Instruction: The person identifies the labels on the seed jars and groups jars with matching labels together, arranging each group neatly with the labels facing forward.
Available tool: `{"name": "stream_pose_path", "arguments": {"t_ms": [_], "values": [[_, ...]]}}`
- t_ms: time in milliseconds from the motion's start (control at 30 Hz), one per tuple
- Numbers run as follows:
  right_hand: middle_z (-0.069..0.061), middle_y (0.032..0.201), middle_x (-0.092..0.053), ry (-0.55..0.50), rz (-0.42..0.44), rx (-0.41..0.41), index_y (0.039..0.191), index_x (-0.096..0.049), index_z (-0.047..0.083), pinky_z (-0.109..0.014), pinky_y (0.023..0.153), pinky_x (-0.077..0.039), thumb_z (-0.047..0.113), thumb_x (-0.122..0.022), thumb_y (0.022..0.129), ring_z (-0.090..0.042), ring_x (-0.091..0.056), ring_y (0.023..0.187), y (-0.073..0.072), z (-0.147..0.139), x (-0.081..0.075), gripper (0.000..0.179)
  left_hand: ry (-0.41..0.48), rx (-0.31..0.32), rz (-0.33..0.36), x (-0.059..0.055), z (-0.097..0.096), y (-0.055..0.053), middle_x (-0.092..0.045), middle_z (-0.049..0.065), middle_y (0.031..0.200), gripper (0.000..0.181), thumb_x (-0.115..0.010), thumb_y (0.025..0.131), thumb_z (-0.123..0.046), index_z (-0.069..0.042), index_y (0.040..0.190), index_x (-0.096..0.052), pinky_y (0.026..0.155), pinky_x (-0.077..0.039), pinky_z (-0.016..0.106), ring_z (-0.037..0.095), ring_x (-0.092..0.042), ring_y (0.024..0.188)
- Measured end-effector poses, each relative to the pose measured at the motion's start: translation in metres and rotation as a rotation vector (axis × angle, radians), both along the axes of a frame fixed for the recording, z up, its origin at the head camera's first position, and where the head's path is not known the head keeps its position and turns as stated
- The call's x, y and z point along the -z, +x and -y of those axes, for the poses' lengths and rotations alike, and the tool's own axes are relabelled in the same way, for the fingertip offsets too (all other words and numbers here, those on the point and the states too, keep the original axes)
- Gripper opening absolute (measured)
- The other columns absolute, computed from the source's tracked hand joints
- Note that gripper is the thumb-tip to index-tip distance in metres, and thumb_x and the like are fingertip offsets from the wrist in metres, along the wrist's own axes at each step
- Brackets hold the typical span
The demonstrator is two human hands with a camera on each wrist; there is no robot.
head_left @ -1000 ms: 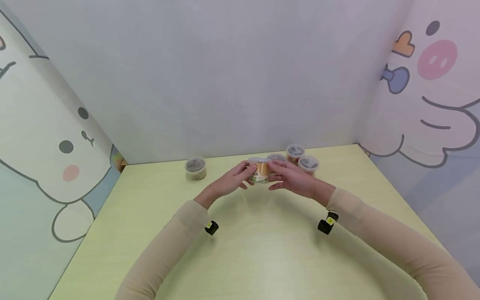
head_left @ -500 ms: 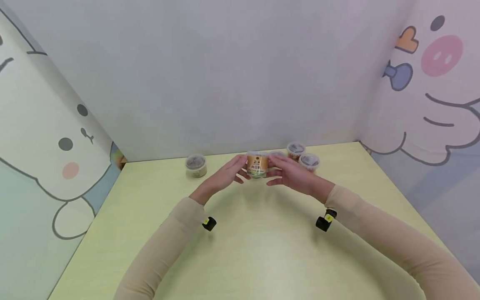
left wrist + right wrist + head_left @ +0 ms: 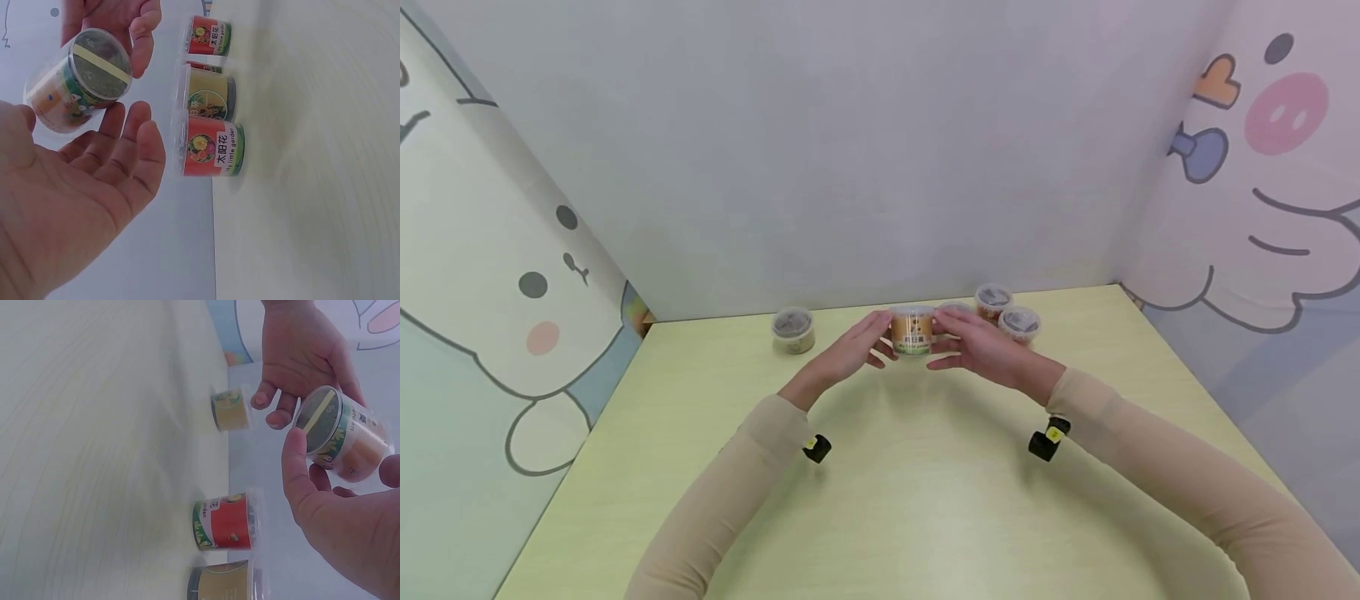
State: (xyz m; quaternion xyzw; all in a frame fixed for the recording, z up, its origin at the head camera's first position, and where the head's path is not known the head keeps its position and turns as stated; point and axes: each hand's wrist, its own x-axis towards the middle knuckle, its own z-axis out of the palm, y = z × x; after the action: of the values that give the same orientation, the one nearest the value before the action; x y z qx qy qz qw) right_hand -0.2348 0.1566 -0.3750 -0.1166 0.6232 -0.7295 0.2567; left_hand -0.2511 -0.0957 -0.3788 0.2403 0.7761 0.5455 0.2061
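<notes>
I have the orange-labelled cup (image 3: 912, 332) up off the table (image 3: 910, 467), toward the far side, squarely between my left hand (image 3: 854, 346) and my right hand (image 3: 988, 346); neither is nearer, since both touch it. My fingers are bent about its wall, the left ones on its left side, the right ones on its right, thumbs and fingers gripping it together while the lower fingers stand a little apart. I judge that the lean of its axis counts most. Running from lid to base, that line is not plumb: the lid tips to the far side and the base points toward me, so the label faces my eyes and both wrist views catch the dark underside. A tan cup (image 3: 793, 331) stands to the left, on my left hand's side; a red-labelled cup (image 3: 212, 147) stands beyond, with other lidded cups (image 3: 1019, 323) farther right.
</notes>
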Motion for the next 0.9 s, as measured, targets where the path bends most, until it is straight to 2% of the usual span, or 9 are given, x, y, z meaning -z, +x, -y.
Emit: {"name": "stream_pose_path", "arguments": {"t_ms": [267,600,733,900], "values": [[-0.020,0.141,-0.043,0.003,0.002,-0.006,0.147,-0.033,0.001,-0.048,0.099,-0.052,0.042,-0.046,0.109,-0.036,-0.052,0.122,0.000,0.000,-0.002,0.058,-0.001,-0.003,0.001,0.000,0.000,0.000,-0.053,0.017,0.127,0.057,-0.023,0.111,-0.049,-0.007,0.147,-0.036,0.093,-0.052,0.048,0.033,-0.059,0.111],[-0.020,0.139,-0.044,-0.002,0.008,-0.005,0.145,-0.034,0.001,-0.048,0.098,-0.052,0.040,-0.045,0.109,-0.037,-0.053,0.122,0.000,0.002,-0.001,0.054,0.001,0.006,0.006,0.000,0.003,0.000,-0.053,0.017,0.127,0.056,-0.023,0.111,-0.048,-0.007,0.147,-0.037,0.092,-0.052,0.048,0.030,-0.060,0.109],[-0.020,0.141,-0.045,0.003,-0.007,-0.005,0.148,-0.035,0.001,-0.047,0.099,-0.052,0.041,-0.045,0.109,-0.035,-0.055,0.121,-0.001,0.006,-0.004,0.057,0.010,0.009,0.007,-0.004,0.009,-0.003,-0.054,0.016,0.127,0.055,-0.026,0.111,-0.049,-0.007,0.144,-0.042,0.095,-0.050,0.053,0.030,-0.060,0.109],[-0.021,0.144,-0.045,-0.009,-0.032,0.008,0.153,-0.033,0.002,-0.050,0.105,-0.046,0.041,-0.046,0.109,-0.036,-0.056,0.121,-0.006,0.016,-0.010,0.060,0.032,-0.011,-0.020,-0.013,0.021,-0.008,-0.056,0.018,0.129,0.055,-0.029,0.112,-0.045,-0.005,0.145,-0.045,0.097,-0.049,0.056,0.034,-0.061,0.112]]}}
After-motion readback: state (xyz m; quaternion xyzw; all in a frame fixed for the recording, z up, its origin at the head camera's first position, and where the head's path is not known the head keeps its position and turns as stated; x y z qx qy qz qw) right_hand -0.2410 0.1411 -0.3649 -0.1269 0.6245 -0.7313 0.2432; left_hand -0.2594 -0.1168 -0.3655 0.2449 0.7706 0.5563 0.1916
